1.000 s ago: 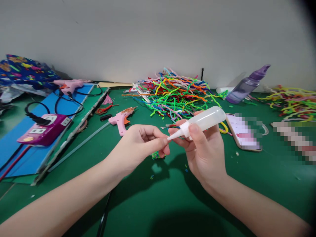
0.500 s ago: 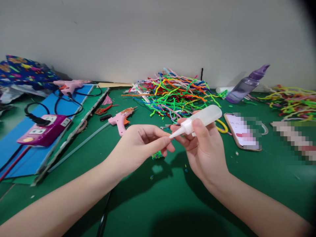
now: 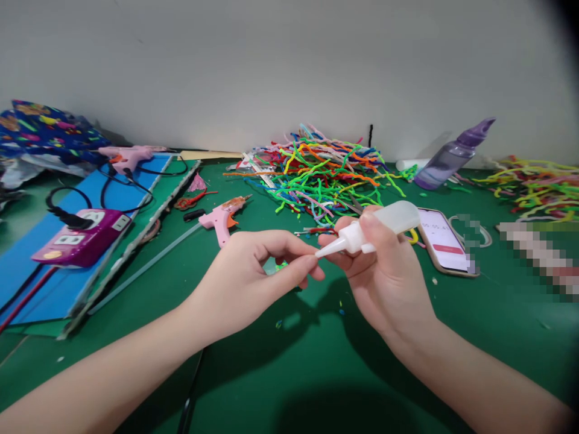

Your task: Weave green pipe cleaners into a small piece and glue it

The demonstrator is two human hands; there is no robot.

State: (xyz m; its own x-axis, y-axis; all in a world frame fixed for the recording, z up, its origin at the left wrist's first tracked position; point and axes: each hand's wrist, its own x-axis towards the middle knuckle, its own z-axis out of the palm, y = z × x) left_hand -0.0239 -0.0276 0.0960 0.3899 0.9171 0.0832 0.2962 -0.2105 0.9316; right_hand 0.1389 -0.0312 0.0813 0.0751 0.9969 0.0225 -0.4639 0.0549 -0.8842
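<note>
My right hand (image 3: 386,265) is wrapped round a white squeeze bottle (image 3: 400,217) with a long tapered nozzle (image 3: 332,247), tilted so that the nozzle points left and down. At the nozzle's tip, the thumb and forefinger of my left hand (image 3: 257,265) are pinched together; whatever lies between them is too small or hidden to make out. The left fingertips touch or nearly touch the tip. Behind them a bright green bit (image 3: 281,264) shows partly, and small blue and green scraps (image 3: 341,311) lie on the table below.
A heap of coloured fuzzy stems (image 3: 316,175) lies at the back. Left stand a pink glue gun (image 3: 221,222) with a long glue stick and a purple power strip (image 3: 85,241). Right are a phone (image 3: 443,241), a purple water bottle (image 3: 452,157) and more stems (image 3: 534,187).
My right hand has shifted slightly right and down with the squeeze bottle. My left fingertips have moved a little right too, staying at the nozzle's tip.
</note>
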